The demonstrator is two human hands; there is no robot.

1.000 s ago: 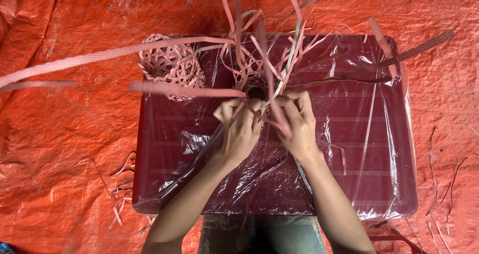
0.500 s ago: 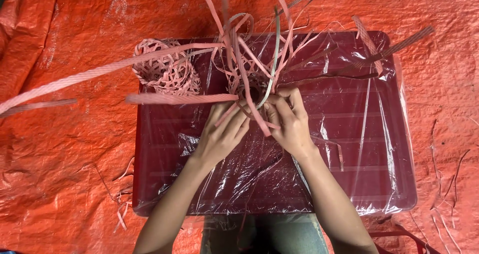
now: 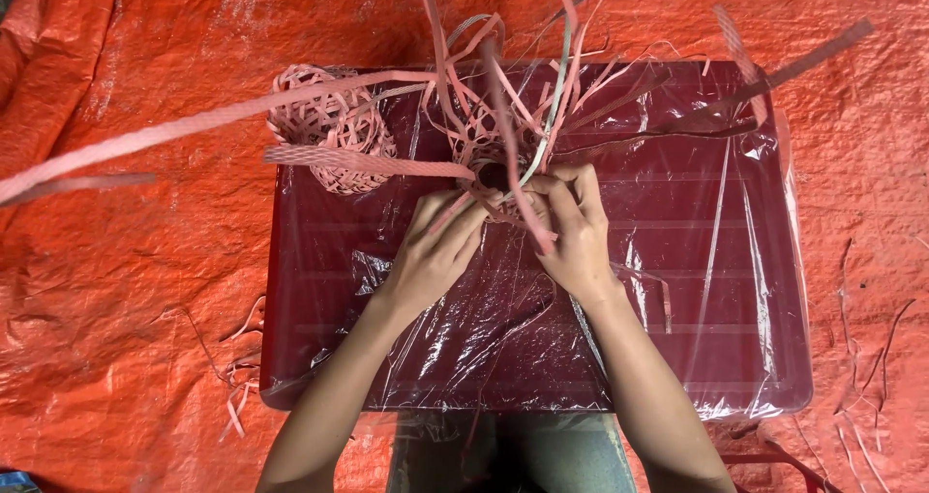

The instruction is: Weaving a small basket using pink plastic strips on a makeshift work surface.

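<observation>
Both my hands work on a small woven piece of pink plastic strips point(image 3: 489, 149) at the far middle of a dark red low table point(image 3: 677, 299) wrapped in clear film. My left hand point(image 3: 431, 251) lies flat with fingers on the strips at the piece's near left side. My right hand point(image 3: 571, 227) pinches strips at its near right side. Long loose pink strips point(image 3: 194, 125) fan out from the piece to the left, upward and to the right, one pale green strip among them.
A finished round woven pink piece point(image 3: 329, 125) sits at the table's far left corner. An orange tarp point(image 3: 116, 309) covers the ground all around, with scraps of strip by the table's near left and right. My knees show under the table's near edge.
The hands and woven piece have shifted slightly toward the far edge in view. The loose strips have swung; the long left strip sits higher. My left hand's fingers have flattened onto the strips.
</observation>
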